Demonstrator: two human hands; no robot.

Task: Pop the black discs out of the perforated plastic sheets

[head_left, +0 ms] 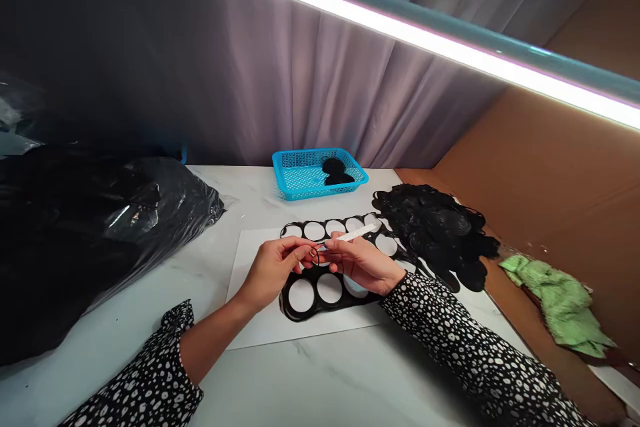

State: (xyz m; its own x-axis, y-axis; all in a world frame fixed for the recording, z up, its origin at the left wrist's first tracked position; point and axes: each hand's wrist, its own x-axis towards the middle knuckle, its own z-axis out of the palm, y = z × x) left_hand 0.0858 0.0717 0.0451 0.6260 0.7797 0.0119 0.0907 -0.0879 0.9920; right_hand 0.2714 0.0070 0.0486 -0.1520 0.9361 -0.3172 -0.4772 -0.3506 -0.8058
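Both hands meet over a black sheet (318,307) with rows of round holes, lying on a white board (253,330). My left hand (270,270) is closed, its thumb and fingers pinching a thin black ring (317,257). From the right, my right hand (367,263) grips a slim white pen-like tool (357,233), whose rear end points up and right. The tool's tip is close to the left fingertips and too small to make out. White circles show through the holes, and the hands cover the sheet's middle.
Behind the sheet stands a blue basket (325,191) holding round black pieces (334,165). A heap of black sheets (435,227) lies to the right, near a green cloth (557,303). On the left bulges a black plastic bag (100,233). A bright tube lamp (415,28) crosses overhead.
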